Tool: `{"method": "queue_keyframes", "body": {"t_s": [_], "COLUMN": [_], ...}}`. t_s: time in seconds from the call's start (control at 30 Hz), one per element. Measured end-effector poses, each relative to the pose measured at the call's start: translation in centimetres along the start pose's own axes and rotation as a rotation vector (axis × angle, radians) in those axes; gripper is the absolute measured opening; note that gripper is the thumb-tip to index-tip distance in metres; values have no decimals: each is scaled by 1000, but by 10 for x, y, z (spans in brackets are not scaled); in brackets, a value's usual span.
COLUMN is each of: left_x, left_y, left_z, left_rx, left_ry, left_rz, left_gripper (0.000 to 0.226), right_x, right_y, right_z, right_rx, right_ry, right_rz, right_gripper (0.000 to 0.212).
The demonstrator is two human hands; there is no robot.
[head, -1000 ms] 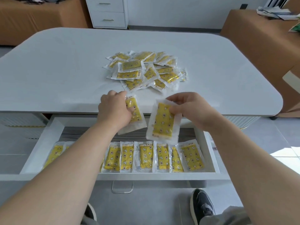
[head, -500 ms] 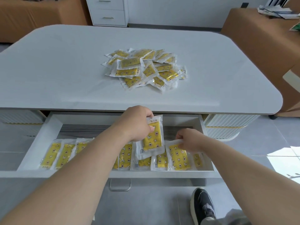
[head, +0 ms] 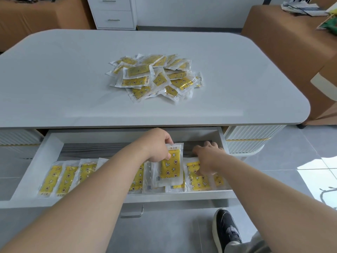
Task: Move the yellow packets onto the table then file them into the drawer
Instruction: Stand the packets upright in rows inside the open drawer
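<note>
While packets (head: 52, 178) line the drawer (head: 39, 161), a pile (head: 138, 71) tops the table (head: 63, 84).

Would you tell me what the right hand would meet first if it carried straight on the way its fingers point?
Probably the back wall of the drawer. The right hand points away from the person, with only the drawer's bare grey floor showing ahead of it. Depth is hard to judge here.

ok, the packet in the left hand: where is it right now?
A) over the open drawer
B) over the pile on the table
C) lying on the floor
A: the left hand pinches the packet by its top edge, above the filed row in the open drawer.
</note>
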State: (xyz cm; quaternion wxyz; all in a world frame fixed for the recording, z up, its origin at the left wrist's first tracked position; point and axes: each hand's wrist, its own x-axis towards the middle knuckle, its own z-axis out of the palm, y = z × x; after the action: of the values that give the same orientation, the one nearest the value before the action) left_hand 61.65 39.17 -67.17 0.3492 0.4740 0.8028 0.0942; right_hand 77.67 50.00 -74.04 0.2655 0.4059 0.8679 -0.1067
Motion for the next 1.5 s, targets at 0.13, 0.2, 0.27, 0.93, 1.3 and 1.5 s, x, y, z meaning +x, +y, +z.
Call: {"method": "queue_keyframes", "body": {"t_s": [0.13,0.2,0.27,0.93,1.3,1.5], "left_x": [19,30,38,43,10,43], "left_y": [6,9,12,-3,-6,-35], "left_z": [13,22,32,58,-45,-60], "left_rx": [18,32,75,602,-36,150], "left_ry": [-64,-96,-113,35,798,766], "left_rz": [18,27,39,158,47,0], "left_gripper": [32,36,43,70,11,50], "right_x": [-6,-10,-14,-18,-9,10], "right_y": [7,9,8,8,-11,-26], "right_z": [-27,-34,-39,-86,-124,-132], "right_rx": [33,73,86,37,847,1619], "right_ry": [-25,-18,-24,48,263,377], "right_rz": [-9,-4,-6,-72,137,94], "right_gripper": [54,49,48,14,17,30]}}
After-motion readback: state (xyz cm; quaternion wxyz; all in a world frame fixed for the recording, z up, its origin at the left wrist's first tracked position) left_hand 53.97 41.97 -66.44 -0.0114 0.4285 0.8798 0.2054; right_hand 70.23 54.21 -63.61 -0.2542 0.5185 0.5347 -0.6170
